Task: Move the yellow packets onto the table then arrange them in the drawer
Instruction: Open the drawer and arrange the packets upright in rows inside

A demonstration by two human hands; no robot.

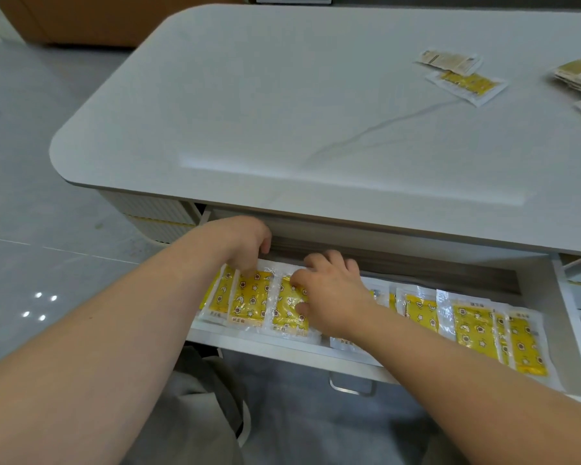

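Left hand (245, 245) curls onto the yellow packets (250, 298) at lower centre in the drawer (282, 347); whether it pinches I cannot tell. My right hand (332, 298) pinches one beside it. Slick overlapping film could slide and skew the row; more wait upper right on the table (249, 95).

This one head-worn, wide-angle view looks forward and steeply down from just above the near edge of the white, grey-veined, round-cornered table top (282, 112). The pulled-out white drawer (282, 352) lies close under the lens, low in the picture. The table's far edge curves near the top, and glossy grey floor tiles (31, 229) fill the left.
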